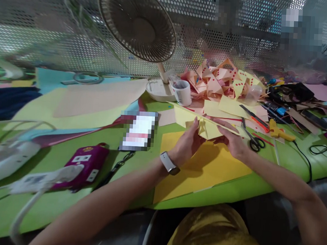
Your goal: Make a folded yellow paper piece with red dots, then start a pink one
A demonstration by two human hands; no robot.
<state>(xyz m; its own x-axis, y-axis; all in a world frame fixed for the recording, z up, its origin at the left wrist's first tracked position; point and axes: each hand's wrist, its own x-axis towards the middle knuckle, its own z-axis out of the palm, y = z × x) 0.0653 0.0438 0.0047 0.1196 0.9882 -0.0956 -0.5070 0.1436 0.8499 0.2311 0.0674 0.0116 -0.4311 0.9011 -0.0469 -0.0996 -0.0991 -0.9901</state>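
Paper [207, 129], pale yellow and folded, was pinched in the left hand [187, 142] and the right hand [233, 140] above a darker yellow sheet [221, 165] on the green worktop [225, 197], with a glue gun [276, 131] at its three o'clock and a phone [140, 130] at nine.

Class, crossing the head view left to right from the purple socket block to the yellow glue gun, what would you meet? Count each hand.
Purple socket block, phone, left hand, right hand, scissors, yellow glue gun.
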